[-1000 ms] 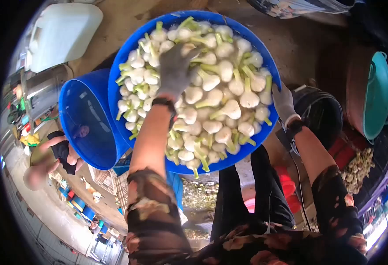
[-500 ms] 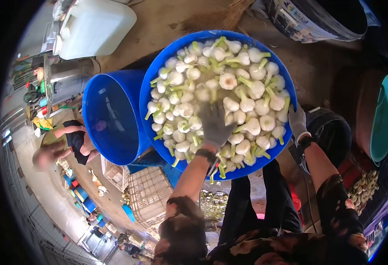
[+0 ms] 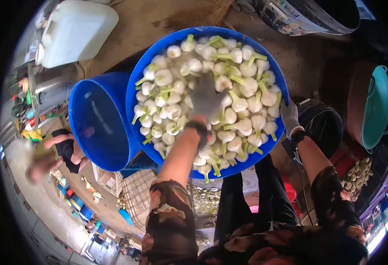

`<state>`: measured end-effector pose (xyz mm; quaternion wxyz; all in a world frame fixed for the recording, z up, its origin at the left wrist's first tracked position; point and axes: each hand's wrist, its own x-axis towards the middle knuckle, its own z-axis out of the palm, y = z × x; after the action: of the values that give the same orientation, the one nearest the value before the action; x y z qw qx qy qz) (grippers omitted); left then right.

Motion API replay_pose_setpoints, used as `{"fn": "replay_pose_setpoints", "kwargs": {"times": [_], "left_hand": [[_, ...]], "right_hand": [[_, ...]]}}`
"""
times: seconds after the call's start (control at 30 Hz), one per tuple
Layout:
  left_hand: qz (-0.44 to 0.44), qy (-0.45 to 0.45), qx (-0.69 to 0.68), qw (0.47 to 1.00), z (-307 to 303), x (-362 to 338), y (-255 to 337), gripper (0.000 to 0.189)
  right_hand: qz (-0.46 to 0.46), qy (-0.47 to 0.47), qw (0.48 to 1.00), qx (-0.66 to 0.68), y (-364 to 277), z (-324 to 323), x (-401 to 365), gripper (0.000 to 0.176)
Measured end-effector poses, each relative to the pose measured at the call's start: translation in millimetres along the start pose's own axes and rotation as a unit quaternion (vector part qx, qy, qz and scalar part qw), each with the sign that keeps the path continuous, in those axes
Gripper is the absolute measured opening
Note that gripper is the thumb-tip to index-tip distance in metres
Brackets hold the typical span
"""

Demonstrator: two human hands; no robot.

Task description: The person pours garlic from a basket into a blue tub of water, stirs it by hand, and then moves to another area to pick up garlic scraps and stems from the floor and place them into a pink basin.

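A round blue tub [image 3: 137, 59] stands before me, full of white garlic bulbs [image 3: 243, 125] with short green stems, floating in cloudy water. My left hand [image 3: 206, 98], in a grey glove, lies over the bulbs near the middle of the tub. Its fingers point away from me with the thumb apart, blurred by motion; the fingertips merge with the water and bulbs. At the tub's right edge my right hand [image 3: 290, 115], also gloved, grips the rim, and some of its fingers are hidden.
Left of the tub stands a blue barrel [image 3: 101, 123], with a seated person [image 3: 63, 148] beyond it. A white jerrycan [image 3: 79, 33] is at the upper left. To the right are a black bucket [image 3: 322, 128] and a teal basin [image 3: 374, 108]. A plastic crate [image 3: 136, 194] sits lower left.
My left hand has pushed farther from me across the garlic, and bulbs around it have shifted. My right hand stays on the rim. The whole view has moved slightly.
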<state>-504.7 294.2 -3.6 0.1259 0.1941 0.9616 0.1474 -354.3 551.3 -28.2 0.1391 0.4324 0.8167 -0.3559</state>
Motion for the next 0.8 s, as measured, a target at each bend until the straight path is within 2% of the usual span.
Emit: {"fn": "replay_pose_setpoints", "kwargs": {"times": [0.07, 0.1, 0.13, 0.17, 0.2, 0.23, 0.3, 0.37, 0.4, 0.47, 0.5, 0.53, 0.57, 0.6, 0.67, 0.7, 0.73, 0.8], "left_hand": [[0.059, -0.057, 0.012, 0.997, -38, -42, 11, 0.078], [0.079, -0.051, 0.033, 0.995, -47, -65, 6, 0.078], [0.057, -0.065, 0.035, 0.996, -53, -90, -8, 0.079], [0.042, -0.079, 0.035, 0.995, -56, -112, -28, 0.080], [0.016, -0.049, 0.058, 0.997, -50, -128, -70, 0.082], [-0.007, -0.018, 0.078, 0.997, -45, -135, -115, 0.084], [-0.192, 0.003, 0.179, 0.965, -58, -121, -154, 0.081], [-0.241, 0.032, 0.200, 0.949, -1, -103, -187, 0.073], [-0.392, -0.045, 0.194, 0.898, 8, -78, -173, 0.068], [-0.429, -0.092, 0.037, 0.898, -14, -44, -137, 0.053], [-0.364, -0.118, -0.024, 0.924, -11, -40, -137, 0.042], [-0.225, -0.001, 0.025, 0.974, 33, -52, -148, 0.039], [-0.089, 0.118, 0.113, 0.983, 74, -64, -158, 0.037], [-0.060, 0.078, 0.210, 0.973, 78, -78, -123, 0.044], [-0.144, 0.128, -0.064, 0.979, 43, -108, -47, 0.063], [-0.171, 0.060, -0.269, 0.946, 2, -127, -24, 0.076], [-0.059, -0.039, -0.054, 0.996, -33, -140, -7, 0.078], [0.028, -0.028, -0.056, 0.998, -21, -180, -19, 0.074]], "right_hand": [[-0.002, 0.007, 1.000, -0.016, 0, 0, -1, 0.033], [-0.001, -0.006, 1.000, -0.007, -5, -2, 4, 0.034], [0.005, -0.029, 1.000, -0.001, -6, -3, 2, 0.034], [0.017, -0.046, 0.999, 0.006, 1, -4, 0, 0.034], [-0.023, -0.018, 0.999, -0.044, 22, 7, 14, 0.036], [-0.034, -0.004, 0.999, -0.029, 18, 10, 22, 0.036], [-0.035, 0.011, 0.999, -0.016, 21, 6, 8, 0.036], [-0.018, -0.007, 0.999, 0.026, 11, 6, 12, 0.035], [-0.015, -0.003, 0.999, 0.039, 11, 7, 11, 0.035], [-0.009, 0.003, 0.999, 0.039, 22, 11, 11, 0.035], [-0.009, 0.002, 1.000, 0.029, 26, 10, 14, 0.036], [-0.012, 0.002, 1.000, 0.024, 25, 10, 18, 0.036], [-0.012, -0.001, 1.000, 0.020, 25, 11, 18, 0.037], [-0.018, 0.004, 0.999, 0.030, 31, 11, 19, 0.038], [-0.035, 0.009, 0.998, 0.057, 44, 18, 31, 0.039], [-0.036, 0.015, 0.998, 0.048, 52, 19, 29, 0.038], [-0.040, 0.025, 0.998, 0.039, 56, 19, 33, 0.038], [-0.054, 0.039, 0.998, -0.021, 53, 16, 38, 0.039]]}}
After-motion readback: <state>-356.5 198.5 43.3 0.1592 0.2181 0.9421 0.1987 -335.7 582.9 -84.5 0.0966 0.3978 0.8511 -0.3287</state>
